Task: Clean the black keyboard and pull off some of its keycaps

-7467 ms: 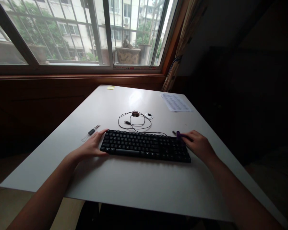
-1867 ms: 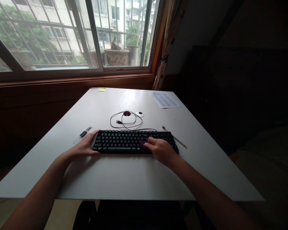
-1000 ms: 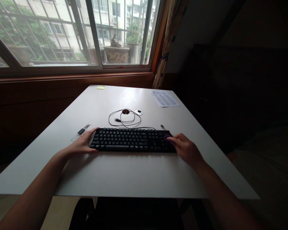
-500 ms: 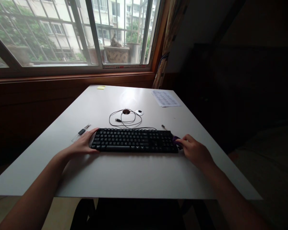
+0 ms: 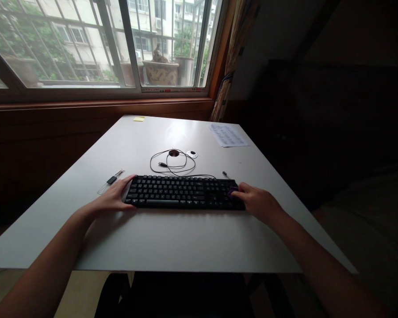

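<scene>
A black keyboard point(image 5: 172, 193) lies flat on the white table. My left hand point(image 5: 114, 198) grips its left end, thumb at the near edge and fingers toward the far corner. Pinched in my right hand point(image 5: 257, 202) is a small dark purple cloth-like thing point(image 5: 232, 190), pressed on the number keys at the right end. Most of it shows beyond my fingertips, but its exact kind is unclear. Just past my left fingers rests a small tool with a black grip and thin wire prongs point(image 5: 111, 180). A thin stick with a dark tip point(image 5: 225, 174) lies behind the keyboard's right end.
The keyboard's cable point(image 5: 151, 164) is coiled behind it, around a round hole point(image 5: 174, 153) in the table point(image 5: 185, 247). Beside the hole lies a round white cover point(image 5: 192, 154). Printed papers point(image 5: 228, 135) and yellow sticky notes point(image 5: 139, 119) lie toward the far edge, below a barred window.
My right hand has moved left with the purple thing, from the keyboard's right edge onto the number keys. My left hand keeps its hold on the left end.
</scene>
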`<state>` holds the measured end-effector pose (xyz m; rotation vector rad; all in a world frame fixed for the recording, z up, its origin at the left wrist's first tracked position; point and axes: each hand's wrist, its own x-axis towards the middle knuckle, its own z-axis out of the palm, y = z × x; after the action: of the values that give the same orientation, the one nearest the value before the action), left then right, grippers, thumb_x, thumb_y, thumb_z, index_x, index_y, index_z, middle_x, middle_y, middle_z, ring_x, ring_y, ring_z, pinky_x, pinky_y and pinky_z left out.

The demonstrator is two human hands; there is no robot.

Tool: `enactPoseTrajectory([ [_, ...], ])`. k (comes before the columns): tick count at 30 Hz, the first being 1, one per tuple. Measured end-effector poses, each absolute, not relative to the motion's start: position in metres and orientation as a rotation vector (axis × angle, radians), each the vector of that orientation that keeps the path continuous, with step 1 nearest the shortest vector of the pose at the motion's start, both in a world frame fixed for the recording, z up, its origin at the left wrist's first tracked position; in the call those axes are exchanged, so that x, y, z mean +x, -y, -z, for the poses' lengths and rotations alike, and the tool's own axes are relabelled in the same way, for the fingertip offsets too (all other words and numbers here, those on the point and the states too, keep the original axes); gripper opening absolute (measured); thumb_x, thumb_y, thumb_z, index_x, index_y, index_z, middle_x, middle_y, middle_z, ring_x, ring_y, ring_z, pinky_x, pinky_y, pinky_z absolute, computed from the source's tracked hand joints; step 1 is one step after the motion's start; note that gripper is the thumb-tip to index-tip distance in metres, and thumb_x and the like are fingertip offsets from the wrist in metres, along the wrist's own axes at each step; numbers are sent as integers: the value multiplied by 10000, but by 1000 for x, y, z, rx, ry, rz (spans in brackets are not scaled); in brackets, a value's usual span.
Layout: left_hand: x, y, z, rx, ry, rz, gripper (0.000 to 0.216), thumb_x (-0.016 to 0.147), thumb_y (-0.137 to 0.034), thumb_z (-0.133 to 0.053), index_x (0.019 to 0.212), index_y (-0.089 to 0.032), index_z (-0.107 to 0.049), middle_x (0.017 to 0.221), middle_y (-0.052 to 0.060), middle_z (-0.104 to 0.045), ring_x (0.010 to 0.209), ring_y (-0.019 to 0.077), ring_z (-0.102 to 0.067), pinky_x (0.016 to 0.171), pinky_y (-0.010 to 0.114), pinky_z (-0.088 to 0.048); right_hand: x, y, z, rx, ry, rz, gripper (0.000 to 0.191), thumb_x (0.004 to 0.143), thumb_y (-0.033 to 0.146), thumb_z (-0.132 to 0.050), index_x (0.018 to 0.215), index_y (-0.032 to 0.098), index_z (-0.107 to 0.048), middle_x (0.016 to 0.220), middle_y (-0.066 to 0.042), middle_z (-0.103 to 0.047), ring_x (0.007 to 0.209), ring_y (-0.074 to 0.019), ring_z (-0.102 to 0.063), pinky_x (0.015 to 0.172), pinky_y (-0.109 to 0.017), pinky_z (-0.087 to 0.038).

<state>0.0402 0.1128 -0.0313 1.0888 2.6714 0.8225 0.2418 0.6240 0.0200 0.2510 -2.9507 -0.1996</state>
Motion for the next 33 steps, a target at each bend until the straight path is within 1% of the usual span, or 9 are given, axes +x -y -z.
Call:
enactPoseTrajectory([
  [4, 40, -113, 32, 1096, -2669, -832, 1126, 671, -523, -814, 1578, -276, -194, 1548, 148, -363, 1404, 406, -377, 1159, 578, -331, 235, -629, -20, 233, 2990, 56, 384, 900, 139, -463, 1088, 314, -748, 1025, -15, -666, 692, -133, -576, 596, -245, -366],
  [9, 39, -112, 35, 1123, -2668, -870, 1118, 669, -534, -820, 1576, -269, -221, 1562, 142, -354, 1423, 403, -351, 1183, 567, -303, 235, -632, -14, 199, 2979, -109, 372, 888, 130, -481, 1067, 302, -759, 997, -17, -664, 677, -131, -581, 617, -247, -402],
  [15, 36, -111, 40, 1162, -2687, -851, 1123, 687, -535, -813, 1583, -269, -191, 1563, 155, -344, 1416, 409, -356, 1175, 581, -301, 237, -630, -2, 49, 2922, -452, 277, 932, 222, -508, 1028, 233, -767, 941, -45, -628, 797, -169, -632, 720, -275, -479],
  [17, 36, -110, 42, 1178, -2692, -839, 1122, 693, -530, -808, 1585, -273, -178, 1560, 155, -347, 1414, 407, -357, 1172, 585, -302, 239, -624, 3, -59, 2870, -508, 259, 935, 238, -521, 1004, 229, -770, 904, -41, -616, 793, -172, -635, 723, -280, -484],
  [19, 36, -110, 42, 1187, -2694, -831, 1124, 696, -528, -805, 1587, -273, -169, 1560, 154, -347, 1414, 403, -357, 1171, 580, -303, 243, -616, 4, -153, 2838, -450, 259, 932, 219, -522, 1021, 230, -766, 913, -38, -620, 775, -169, -634, 696, -279, -476],
  [24, 35, -110, 43, 1177, -2703, -841, 1124, 687, -539, -805, 1585, -273, -183, 1556, 147, -360, 1409, 404, -367, 1168, 569, -311, 251, -590, -4, -230, 2861, -13, 315, 920, 160, -511, 1105, 260, -745, 1019, -31, -642, 707, -148, -602, 583, -281, -392],
  [27, 36, -109, 42, 1167, -2699, -839, 1117, 691, -551, -798, 1583, -244, -200, 1561, 144, -361, 1414, 407, -360, 1173, 553, -309, 254, -588, -10, -264, 2842, 178, 325, 918, 155, -511, 1114, 275, -739, 1009, -29, -640, 683, -143, -576, 548, -287, -334],
  [30, 37, -110, 40, 1167, -2695, -827, 1113, 703, -554, -787, 1585, -232, -189, 1564, 147, -359, 1413, 400, -362, 1175, 547, -308, 256, -598, -10, -336, 2806, 294, 317, 914, 152, -512, 1105, 259, -741, 975, -38, -629, 668, -148, -551, 533, -295, -299],
  [33, 37, -110, 40, 1176, -2696, -811, 1113, 711, -549, -784, 1589, -252, -167, 1569, 148, -345, 1419, 395, -354, 1178, 551, -304, 260, -614, -7, -398, 2780, 291, 298, 916, 165, -518, 1079, 259, -750, 966, -38, -617, 639, -142, -527, 521, -296, -287],
])
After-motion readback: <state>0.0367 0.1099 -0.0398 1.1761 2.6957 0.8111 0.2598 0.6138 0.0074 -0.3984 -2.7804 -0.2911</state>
